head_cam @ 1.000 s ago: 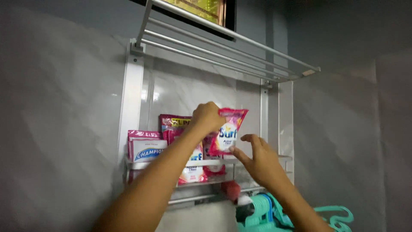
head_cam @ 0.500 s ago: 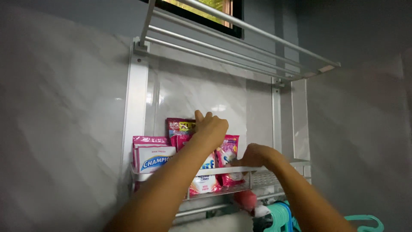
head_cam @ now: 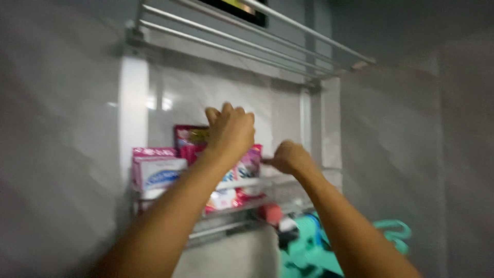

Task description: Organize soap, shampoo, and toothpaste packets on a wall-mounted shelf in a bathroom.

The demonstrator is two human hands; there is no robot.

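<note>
A: Gripping anything? Where's the pink pouch (head_cam: 251, 160)?

B: Standing in the wire shelf (head_cam: 278, 181), behind its front rail. Right hand (head_cam: 289, 157) is fisted, pinching its top right edge. Left hand (head_cam: 230, 131) is curled at the pouch tops; frame's blurred, so I can't tell if it grips.

A: Neighbours?

B: More pink pouches packed to the left, white-fronted pack (head_cam: 154, 172) at the far end. Left forearm covers the middle ones.

A: Room?

B: Shelf right of the pouch is bare. Towel rack (head_cam: 247, 36) well above, teal hangers (head_cam: 314, 247) below.
</note>
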